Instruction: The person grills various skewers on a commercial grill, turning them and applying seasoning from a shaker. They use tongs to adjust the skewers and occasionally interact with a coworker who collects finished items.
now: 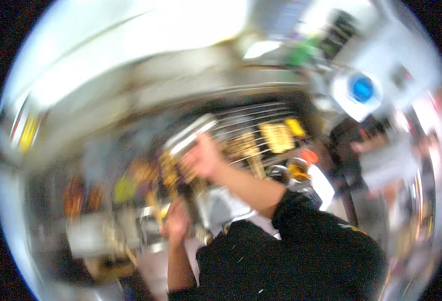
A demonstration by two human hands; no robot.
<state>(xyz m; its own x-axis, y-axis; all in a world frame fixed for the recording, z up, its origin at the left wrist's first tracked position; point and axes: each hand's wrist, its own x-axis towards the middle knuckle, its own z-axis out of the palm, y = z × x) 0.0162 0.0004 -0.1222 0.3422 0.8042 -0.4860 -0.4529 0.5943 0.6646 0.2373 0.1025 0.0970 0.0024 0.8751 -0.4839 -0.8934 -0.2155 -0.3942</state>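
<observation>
Strong motion blur smears the picture. My right hand (201, 159) reaches over the grill (253, 116), closed on a silvery metal container (190, 134) tilted above the food. Below it on the grill lie browned skewers (170, 173) with pale sticks toward me. My left hand (177, 221) is lower, near the stick ends at the grill's front edge; its fingers are too smeared to read. Farther right on the grill are more browned skewers (241, 145) and a pale yellow slab of food (276, 137) beside a bright yellow piece (294, 127).
Cups with dark and orange contents (298, 169) stand at the grill's right front. A white tub with a blue top (362, 88) sits at the upper right. Another person's hand (370, 144) shows at the right. Reddish skewers (74, 195) and something yellow-green (125, 189) lie left.
</observation>
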